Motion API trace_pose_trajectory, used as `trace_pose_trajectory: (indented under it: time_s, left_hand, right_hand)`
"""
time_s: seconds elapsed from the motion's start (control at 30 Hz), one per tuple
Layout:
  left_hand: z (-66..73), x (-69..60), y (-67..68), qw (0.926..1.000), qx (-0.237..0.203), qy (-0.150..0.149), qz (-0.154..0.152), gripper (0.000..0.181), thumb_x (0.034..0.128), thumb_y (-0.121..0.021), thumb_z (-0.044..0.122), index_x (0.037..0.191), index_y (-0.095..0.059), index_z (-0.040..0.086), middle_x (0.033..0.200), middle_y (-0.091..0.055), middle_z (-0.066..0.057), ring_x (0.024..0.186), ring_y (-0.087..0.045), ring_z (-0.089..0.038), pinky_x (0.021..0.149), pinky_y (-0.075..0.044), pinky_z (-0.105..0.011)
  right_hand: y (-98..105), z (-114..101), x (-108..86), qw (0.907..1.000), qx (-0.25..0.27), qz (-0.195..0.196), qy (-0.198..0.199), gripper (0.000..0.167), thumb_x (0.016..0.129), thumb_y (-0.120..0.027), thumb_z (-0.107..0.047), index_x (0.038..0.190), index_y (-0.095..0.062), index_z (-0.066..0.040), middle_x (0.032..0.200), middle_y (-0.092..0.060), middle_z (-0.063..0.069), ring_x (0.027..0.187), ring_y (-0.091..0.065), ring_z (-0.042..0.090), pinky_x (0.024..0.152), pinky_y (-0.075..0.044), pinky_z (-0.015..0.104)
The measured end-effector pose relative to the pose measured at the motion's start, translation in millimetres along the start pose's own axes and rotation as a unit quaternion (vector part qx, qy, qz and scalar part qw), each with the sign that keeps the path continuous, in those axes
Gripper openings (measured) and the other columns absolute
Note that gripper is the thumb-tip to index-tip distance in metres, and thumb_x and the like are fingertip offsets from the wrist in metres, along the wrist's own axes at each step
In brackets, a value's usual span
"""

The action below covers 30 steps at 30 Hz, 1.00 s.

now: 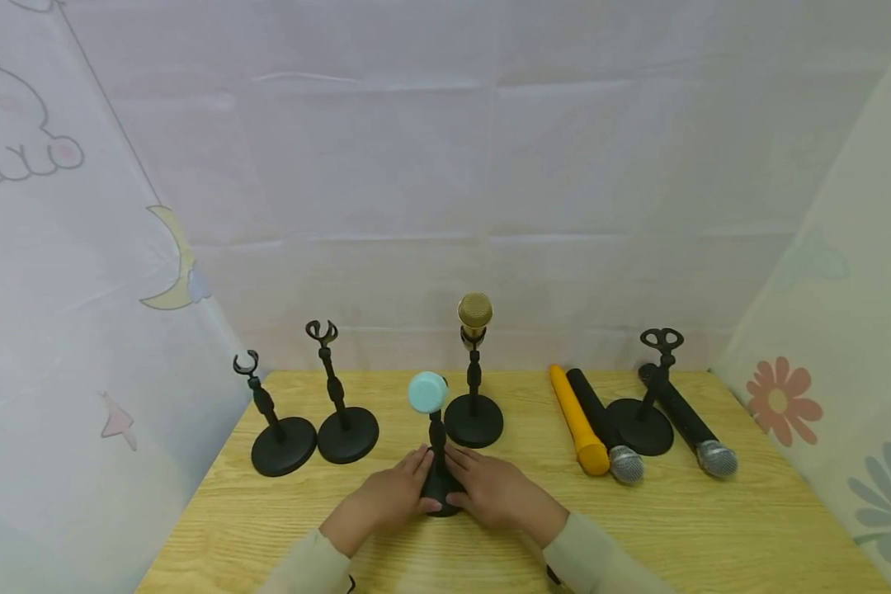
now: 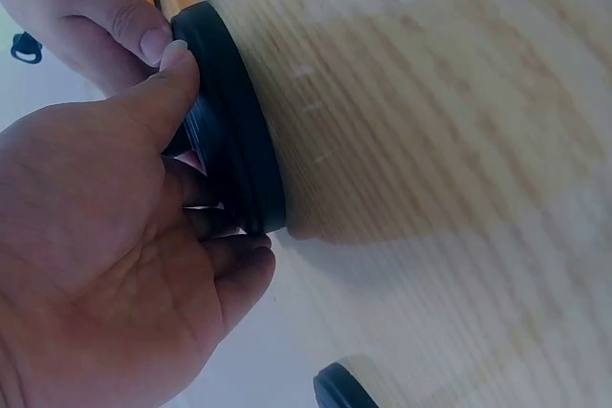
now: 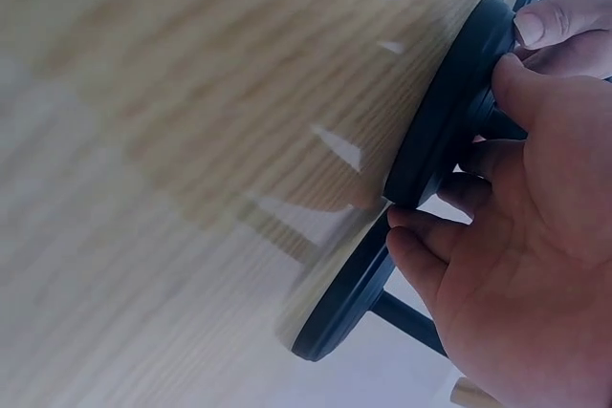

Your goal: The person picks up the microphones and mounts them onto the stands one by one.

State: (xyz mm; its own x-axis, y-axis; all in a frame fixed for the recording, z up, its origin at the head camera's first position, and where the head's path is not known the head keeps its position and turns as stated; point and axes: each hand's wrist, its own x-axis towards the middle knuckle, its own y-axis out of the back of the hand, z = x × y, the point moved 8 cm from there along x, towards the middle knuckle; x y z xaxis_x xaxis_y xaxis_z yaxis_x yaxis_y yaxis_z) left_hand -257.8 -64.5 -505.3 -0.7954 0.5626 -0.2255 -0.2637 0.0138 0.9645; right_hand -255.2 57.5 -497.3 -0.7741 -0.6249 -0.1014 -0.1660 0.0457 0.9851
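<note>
A black desk microphone stand [image 1: 438, 437] stands upright at the table's front middle, with a microphone topped in light turquoise [image 1: 427, 392] in its clip. My left hand [image 1: 388, 497] holds the round base [image 2: 234, 131] from the left, thumb on its near edge and fingers round the side. From the right, my right hand [image 1: 496, 493] holds the same base [image 3: 454, 102] in a matching way. Both thumbs nearly meet at the front. The base rests on the table. Just behind it, a second stand [image 1: 474, 421] bears a gold microphone [image 1: 475, 311].
Two bare-clipped stands, one outer [image 1: 284, 445] and one inner [image 1: 347, 434], stand at the left. Toward the right lie an orange microphone [image 1: 579, 421], a black microphone [image 1: 601, 421] and another black one [image 1: 686, 421] beside a stand [image 1: 641, 426]. Cloth walls [image 1: 386, 165] surround the wooden table [image 1: 215, 528].
</note>
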Motion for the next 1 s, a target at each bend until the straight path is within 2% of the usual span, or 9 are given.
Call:
trace_pose_trajectory:
  time_s: [0.33,1.0]
  left_hand:
    - [-10.7,0.6,5.3,0.9999,-0.008,0.009,0.004,0.081,0.1001,-0.054,0.053,0.158,-0.031,0.002,0.165,-0.027,-0.016,0.148,-0.035,-0.031,0.104,-0.050,-0.044]
    - [-25.2,0.6,7.1,0.9996,-0.011,0.026,0.001,0.081,0.1009,-0.052,0.054,0.159,-0.030,0.003,0.166,-0.025,-0.017,0.149,-0.033,-0.032,0.106,-0.047,-0.044]
  right_hand:
    - [2,-3,11.8,1.0000,-0.002,0.002,0.004,0.066,0.105,-0.051,-0.046,0.157,-0.038,-0.007,0.162,-0.036,0.008,0.147,-0.039,0.023,0.113,-0.041,0.037]
    - [0,-5,32.6,0.9999,-0.007,-0.010,-0.001,0.064,0.107,-0.048,-0.045,0.158,-0.036,-0.009,0.164,-0.032,0.005,0.149,-0.034,0.025,0.117,-0.036,0.036]
